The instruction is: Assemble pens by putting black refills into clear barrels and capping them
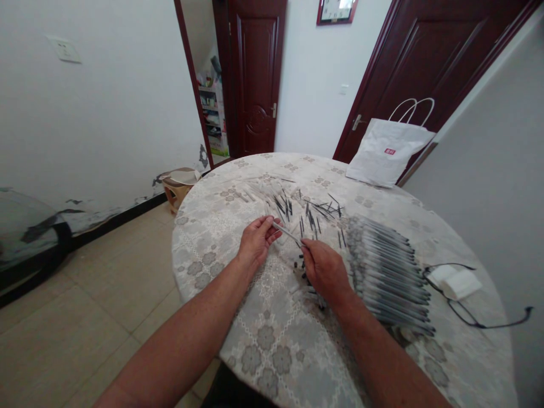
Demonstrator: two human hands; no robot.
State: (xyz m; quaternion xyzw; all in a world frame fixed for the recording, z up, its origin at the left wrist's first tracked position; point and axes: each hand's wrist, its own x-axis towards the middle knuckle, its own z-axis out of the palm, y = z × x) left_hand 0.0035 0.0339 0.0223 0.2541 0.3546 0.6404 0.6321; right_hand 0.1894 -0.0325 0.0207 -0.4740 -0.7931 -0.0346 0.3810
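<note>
My left hand pinches one end of a thin clear pen barrel, and my right hand pinches its other end, both fingers closed. They hover over a round table covered with a patterned cloth. Several loose dark refills lie scattered just beyond my hands. To the right of my right hand, several finished pens lie side by side in a neat row. Small dark caps lie beneath my right hand.
A white paper bag stands at the table's far edge. A white pack with a black cord lies at the right. A small stool sits by the wall on the tiled floor at left.
</note>
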